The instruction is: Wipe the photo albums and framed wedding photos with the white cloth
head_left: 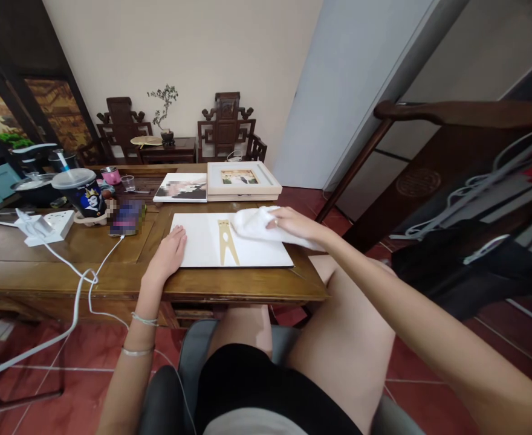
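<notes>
Much of the right hand's (293, 222) underside is hidden by the white cloth (266, 228) bunched beneath it; the fingers curl down over the soft, crumpled fabric and hold it pressed against the far right part of the white board (202, 248). How far the cloth reaches under the wrist is hard to make out. The phone-like object (127, 219) left of the board is blurred, and the print (182, 187) lying behind the board is partly blurred too, so its picture cannot be read.

The white board lies flat on the wooden surface (66, 254), close to its near edge, straight in front of the person. It is a thin rectangle with a dark rim, smooth and matte, and it carries a flat, pale gold stand piece (227, 240) shaped like a narrow upside-down V at its middle. The left hand (168, 254) rests open, palm down, on the board's left edge, gripping nothing, with two thin bracelets on the forearm.

Behind the board a cream, thick-bordered picture frame (242, 179) lies flat. To the left stand a dark printed cup (84, 193) with a clear domed lid and a white power strip (48, 226), whose white cable (80, 290) trails over the surface's edge to the red tiled floor (43, 380).
</notes>
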`<control>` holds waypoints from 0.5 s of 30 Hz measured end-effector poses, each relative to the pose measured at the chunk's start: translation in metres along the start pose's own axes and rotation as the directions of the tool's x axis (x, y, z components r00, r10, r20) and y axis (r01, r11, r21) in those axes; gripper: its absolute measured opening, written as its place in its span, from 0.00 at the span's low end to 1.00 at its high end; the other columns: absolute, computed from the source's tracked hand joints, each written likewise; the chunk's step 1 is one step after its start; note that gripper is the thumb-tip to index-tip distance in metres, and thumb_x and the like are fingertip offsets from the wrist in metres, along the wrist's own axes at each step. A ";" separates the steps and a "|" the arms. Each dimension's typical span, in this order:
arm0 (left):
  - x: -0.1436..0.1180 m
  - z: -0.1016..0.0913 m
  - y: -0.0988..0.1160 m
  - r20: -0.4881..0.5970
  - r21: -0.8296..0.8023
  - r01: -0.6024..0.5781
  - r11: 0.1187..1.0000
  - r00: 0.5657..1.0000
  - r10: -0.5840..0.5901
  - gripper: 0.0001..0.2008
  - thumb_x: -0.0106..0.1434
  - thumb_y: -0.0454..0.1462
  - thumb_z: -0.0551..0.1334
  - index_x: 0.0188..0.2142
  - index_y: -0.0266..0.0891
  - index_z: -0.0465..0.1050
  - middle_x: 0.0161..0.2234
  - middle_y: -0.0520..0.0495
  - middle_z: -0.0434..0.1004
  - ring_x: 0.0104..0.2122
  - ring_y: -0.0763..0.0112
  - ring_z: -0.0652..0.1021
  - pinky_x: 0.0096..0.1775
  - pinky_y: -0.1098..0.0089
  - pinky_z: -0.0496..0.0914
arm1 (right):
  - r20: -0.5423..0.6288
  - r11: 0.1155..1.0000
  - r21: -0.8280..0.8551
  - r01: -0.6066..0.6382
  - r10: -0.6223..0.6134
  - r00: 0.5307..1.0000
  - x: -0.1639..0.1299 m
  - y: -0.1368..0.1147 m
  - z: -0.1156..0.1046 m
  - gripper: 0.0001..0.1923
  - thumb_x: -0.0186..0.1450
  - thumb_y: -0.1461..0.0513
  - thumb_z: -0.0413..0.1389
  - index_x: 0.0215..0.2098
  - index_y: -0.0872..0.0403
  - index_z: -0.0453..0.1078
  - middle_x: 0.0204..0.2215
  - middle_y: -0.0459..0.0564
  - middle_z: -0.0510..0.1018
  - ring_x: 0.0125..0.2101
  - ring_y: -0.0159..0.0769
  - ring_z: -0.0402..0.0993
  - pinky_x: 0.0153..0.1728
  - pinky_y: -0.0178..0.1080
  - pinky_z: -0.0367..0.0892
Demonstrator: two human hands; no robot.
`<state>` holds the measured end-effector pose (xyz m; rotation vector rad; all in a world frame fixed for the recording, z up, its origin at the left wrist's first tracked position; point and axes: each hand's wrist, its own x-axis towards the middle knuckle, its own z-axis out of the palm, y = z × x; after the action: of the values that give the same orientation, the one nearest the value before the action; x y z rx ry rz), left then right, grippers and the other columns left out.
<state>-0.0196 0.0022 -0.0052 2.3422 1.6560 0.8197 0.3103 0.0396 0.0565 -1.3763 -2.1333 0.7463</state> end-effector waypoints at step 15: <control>0.000 0.003 -0.002 -0.031 -0.012 -0.030 0.999 0.999 0.030 0.23 0.72 0.40 0.43 0.52 0.32 0.71 0.59 0.34 0.70 0.64 0.58 0.66 0.65 0.55 0.57 | 0.045 0.979 -0.190 0.080 -0.072 0.996 -0.033 0.005 0.006 0.10 0.57 0.58 0.49 0.19 0.50 0.56 0.22 0.49 0.69 0.32 0.42 0.66 0.39 0.43 0.62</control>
<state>-0.0197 0.0040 -0.0087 2.3636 1.6267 0.8731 0.3219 0.0095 0.0446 -1.3761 -2.3245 0.5533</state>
